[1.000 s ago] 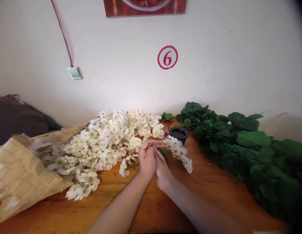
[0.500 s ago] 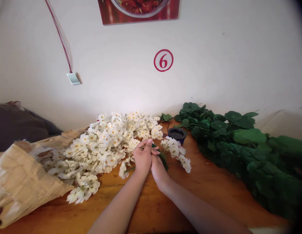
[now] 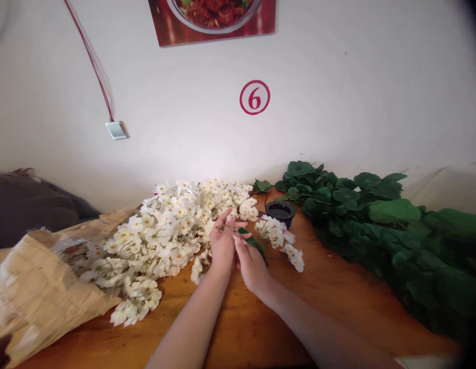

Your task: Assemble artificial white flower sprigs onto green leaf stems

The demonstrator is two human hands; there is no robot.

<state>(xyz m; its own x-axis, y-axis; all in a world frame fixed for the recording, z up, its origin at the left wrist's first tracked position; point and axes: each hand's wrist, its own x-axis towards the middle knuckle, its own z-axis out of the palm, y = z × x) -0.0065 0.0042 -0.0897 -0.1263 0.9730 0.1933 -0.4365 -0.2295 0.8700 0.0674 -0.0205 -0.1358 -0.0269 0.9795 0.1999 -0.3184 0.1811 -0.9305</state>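
My left hand and my right hand meet over the middle of the wooden table. The left thumb and fingers close on a thin stem, of which only a short piece shows. My right fingers are pinched at the same spot against the left hand, on what looks like that stem. A dark green leaf shows just beyond the right fingers. Close by on the right lies a spray of white flowers; whether it joins the held stem is hidden.
A large heap of white artificial flowers spreads from a brown paper wrapping on the left. Green leaves pile up along the right. Behind my hands stands a small dark round pot, near the wall.
My hands have come slightly apart at the fingertips, and the left fingers have spread a little upward. The view has shifted slightly.
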